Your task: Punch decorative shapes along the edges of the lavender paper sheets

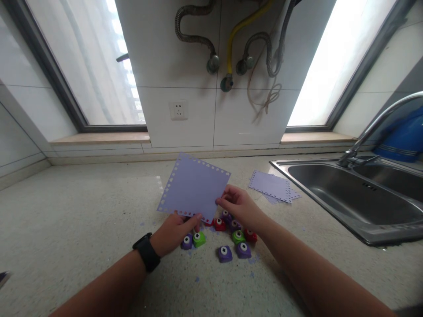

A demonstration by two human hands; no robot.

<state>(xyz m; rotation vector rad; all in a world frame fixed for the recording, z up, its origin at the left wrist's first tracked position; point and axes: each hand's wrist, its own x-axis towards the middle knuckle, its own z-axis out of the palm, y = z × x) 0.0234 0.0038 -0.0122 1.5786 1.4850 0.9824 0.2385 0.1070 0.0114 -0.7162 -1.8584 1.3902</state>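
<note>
A lilac paper sheet [194, 185] with small shapes punched along its edges is held up at a tilt above the counter. My left hand [176, 231], with a black watch at the wrist, pinches its lower edge. My right hand [239, 204] grips the right edge between thumb and fingers. Below the sheet sit several small craft punches: a purple punch [225, 253], a green punch [198, 239] close to my left fingers, and a red punch [219, 224] among them. The sheet and my hands partly hide some of these punches.
More punched lilac sheets [270, 185] lie stacked at the right, near the steel sink [366, 237] and its faucet [370, 125]. Tiny paper bits [253, 260] are scattered on the speckled counter [82, 229]. Behind stands a tiled wall with a socket [179, 109] and hoses.
</note>
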